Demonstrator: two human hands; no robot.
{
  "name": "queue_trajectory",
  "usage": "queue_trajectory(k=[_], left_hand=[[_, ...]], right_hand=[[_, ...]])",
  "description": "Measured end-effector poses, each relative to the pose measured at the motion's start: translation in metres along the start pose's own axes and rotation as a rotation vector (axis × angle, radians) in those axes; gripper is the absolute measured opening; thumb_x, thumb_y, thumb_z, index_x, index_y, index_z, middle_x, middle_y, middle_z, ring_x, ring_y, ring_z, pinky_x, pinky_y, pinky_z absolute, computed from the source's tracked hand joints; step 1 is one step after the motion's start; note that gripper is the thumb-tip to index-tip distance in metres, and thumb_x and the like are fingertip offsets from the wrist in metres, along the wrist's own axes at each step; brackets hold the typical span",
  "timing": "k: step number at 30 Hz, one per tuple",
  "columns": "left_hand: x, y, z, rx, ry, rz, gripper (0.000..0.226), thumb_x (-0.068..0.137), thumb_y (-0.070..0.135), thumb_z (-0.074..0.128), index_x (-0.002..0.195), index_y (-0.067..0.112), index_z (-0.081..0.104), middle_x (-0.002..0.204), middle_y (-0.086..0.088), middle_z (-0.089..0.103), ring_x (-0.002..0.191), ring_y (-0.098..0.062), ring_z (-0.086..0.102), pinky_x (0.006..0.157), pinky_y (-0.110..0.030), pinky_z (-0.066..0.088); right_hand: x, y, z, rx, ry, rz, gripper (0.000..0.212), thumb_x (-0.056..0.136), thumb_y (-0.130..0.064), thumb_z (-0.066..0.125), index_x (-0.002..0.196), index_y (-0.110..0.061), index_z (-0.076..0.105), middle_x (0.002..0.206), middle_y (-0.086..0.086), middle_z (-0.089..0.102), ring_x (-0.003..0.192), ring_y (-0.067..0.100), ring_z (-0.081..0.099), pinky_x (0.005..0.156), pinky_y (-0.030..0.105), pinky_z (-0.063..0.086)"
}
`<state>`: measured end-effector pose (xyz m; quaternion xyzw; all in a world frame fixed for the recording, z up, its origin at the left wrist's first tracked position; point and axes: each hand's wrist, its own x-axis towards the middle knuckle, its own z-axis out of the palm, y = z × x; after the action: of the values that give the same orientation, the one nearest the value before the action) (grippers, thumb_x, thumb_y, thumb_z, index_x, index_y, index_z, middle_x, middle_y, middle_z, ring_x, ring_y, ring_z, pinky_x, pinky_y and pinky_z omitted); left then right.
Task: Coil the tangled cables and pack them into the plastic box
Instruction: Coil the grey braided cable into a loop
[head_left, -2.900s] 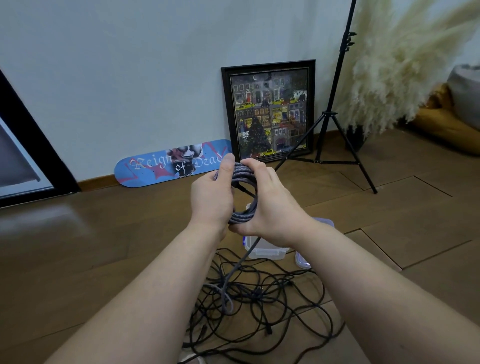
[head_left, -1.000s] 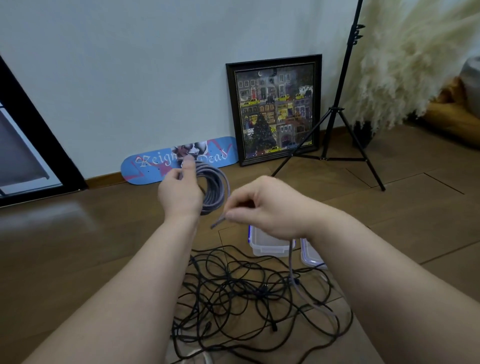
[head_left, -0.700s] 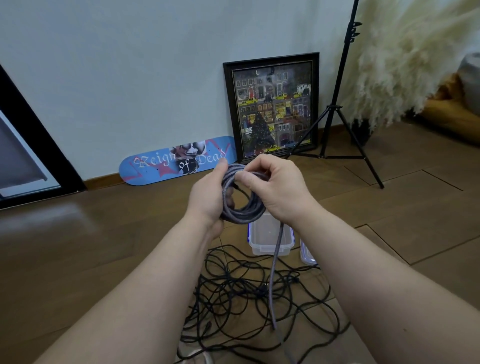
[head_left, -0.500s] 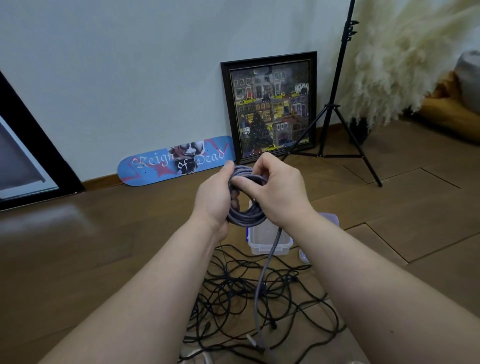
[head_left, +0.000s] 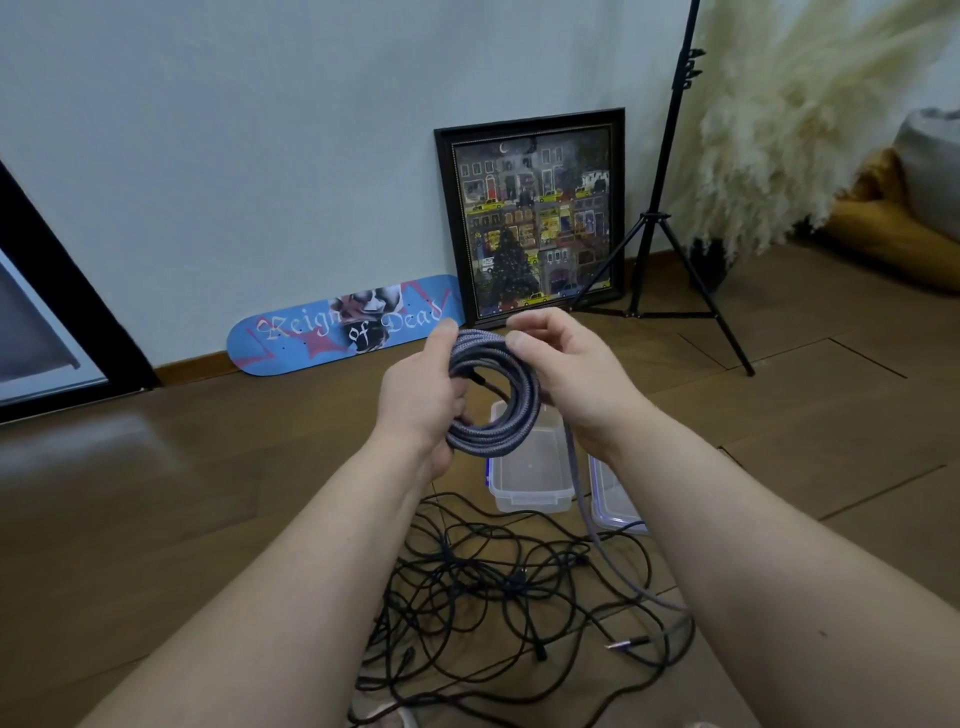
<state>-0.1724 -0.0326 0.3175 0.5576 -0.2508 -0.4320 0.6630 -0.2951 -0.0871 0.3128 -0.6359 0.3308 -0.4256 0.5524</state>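
A grey braided cable (head_left: 501, 426) is wound into a round coil in front of me. My left hand (head_left: 418, 400) grips the coil's left side, thumb up along it. My right hand (head_left: 566, 374) pinches the coil's top right between thumb and fingers. The cable's loose tail (head_left: 618, 571) hangs down from under my right hand and ends in a plug on the floor. A clear plastic box (head_left: 530, 467) stands open on the floor right below the coil. A tangle of black cables (head_left: 483, 597) lies on the floor in front of the box.
The box's lid (head_left: 613, 499) lies beside the box on its right. A skateboard deck (head_left: 343, 325) and a framed picture (head_left: 532, 218) lean on the wall. A black tripod stand (head_left: 660, 218) and pampas grass (head_left: 789, 114) stand at the right.
My right hand laid another loop onto the coil and now sits at its top right. The hanging tail has grown shorter and its plug end now lies on the floor at the right.
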Motion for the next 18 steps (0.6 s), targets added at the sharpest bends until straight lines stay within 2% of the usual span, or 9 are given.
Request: queue_trajectory(k=[2, 4, 6, 8, 10, 13, 16, 18], left_hand=[[-0.002, 0.001, 0.001, -0.028, -0.014, 0.005, 0.036, 0.097, 0.042, 0.053, 0.069, 0.02, 0.052, 0.043, 0.007, 0.026, 0.039, -0.01, 0.021, 0.052, -0.029, 0.022], [-0.002, -0.001, 0.001, -0.021, -0.001, 0.038, 0.037, 0.097, 0.042, 0.053, 0.068, 0.02, 0.052, 0.043, 0.007, 0.028, 0.039, -0.011, 0.022, 0.053, -0.029, 0.024], [-0.002, -0.004, 0.0, 0.034, 0.024, 0.104, 0.039, 0.098, 0.042, 0.052, 0.067, 0.019, 0.053, 0.042, 0.007, 0.032, 0.039, -0.012, 0.025, 0.054, -0.03, 0.026], [-0.002, -0.008, 0.0, 0.066, 0.029, 0.168, 0.04, 0.099, 0.043, 0.05, 0.068, 0.018, 0.053, 0.044, 0.007, 0.033, 0.041, -0.012, 0.027, 0.054, -0.031, 0.027], [-0.003, -0.009, 0.0, 0.064, 0.015, 0.214, 0.041, 0.1, 0.045, 0.048, 0.07, 0.017, 0.054, 0.048, 0.004, 0.035, 0.044, -0.012, 0.028, 0.055, -0.031, 0.028], [-0.002, -0.008, -0.003, 0.123, -0.035, 0.28, 0.043, 0.096, 0.05, 0.05, 0.075, 0.013, 0.057, 0.052, 0.002, 0.042, 0.043, -0.01, 0.035, 0.055, -0.032, 0.034], [-0.001, -0.006, -0.006, 0.159, -0.124, 0.264, 0.04, 0.091, 0.048, 0.056, 0.081, 0.01, 0.058, 0.054, 0.002, 0.045, 0.042, -0.009, 0.036, 0.054, -0.031, 0.035], [-0.001, -0.005, -0.006, 0.152, -0.153, 0.227, 0.034, 0.093, 0.042, 0.058, 0.08, 0.011, 0.057, 0.054, 0.003, 0.042, 0.043, -0.008, 0.033, 0.054, -0.031, 0.033]], right_hand=[[-0.001, 0.004, 0.005, -0.041, -0.049, 0.023, 0.024, 0.1, -0.031, 0.047, 0.117, -0.018, 0.06, 0.112, 0.005, 0.064, 0.099, 0.02, 0.061, 0.083, 0.035, 0.051], [-0.003, 0.006, 0.012, -0.106, -0.053, -0.014, 0.034, 0.101, -0.038, 0.039, 0.112, -0.015, 0.062, 0.109, 0.007, 0.066, 0.101, 0.025, 0.061, 0.087, 0.044, 0.052], [-0.007, 0.006, 0.019, -0.148, -0.016, -0.053, 0.036, 0.104, -0.037, 0.037, 0.103, -0.011, 0.061, 0.095, 0.007, 0.064, 0.085, 0.024, 0.06, 0.077, 0.042, 0.052], [-0.007, 0.007, 0.022, -0.216, 0.035, -0.123, 0.031, 0.103, -0.039, 0.038, 0.094, -0.017, 0.058, 0.08, -0.003, 0.06, 0.073, 0.018, 0.057, 0.07, 0.04, 0.049], [-0.006, 0.008, 0.022, -0.263, 0.062, -0.189, 0.025, 0.102, -0.04, 0.04, 0.092, -0.024, 0.057, 0.072, -0.011, 0.056, 0.069, 0.011, 0.055, 0.066, 0.032, 0.045], [-0.005, 0.005, 0.02, -0.274, 0.066, -0.241, 0.022, 0.102, -0.037, 0.042, 0.096, -0.022, 0.058, 0.07, -0.014, 0.055, 0.066, 0.002, 0.052, 0.064, 0.024, 0.038], [-0.004, 0.004, 0.016, -0.3, 0.057, -0.255, 0.024, 0.102, -0.036, 0.042, 0.094, -0.02, 0.058, 0.069, -0.011, 0.055, 0.063, 0.008, 0.052, 0.062, 0.028, 0.039], [-0.004, 0.004, 0.015, -0.297, 0.046, -0.239, 0.025, 0.102, -0.035, 0.042, 0.093, -0.018, 0.058, 0.069, -0.006, 0.055, 0.06, 0.014, 0.053, 0.06, 0.036, 0.042]])
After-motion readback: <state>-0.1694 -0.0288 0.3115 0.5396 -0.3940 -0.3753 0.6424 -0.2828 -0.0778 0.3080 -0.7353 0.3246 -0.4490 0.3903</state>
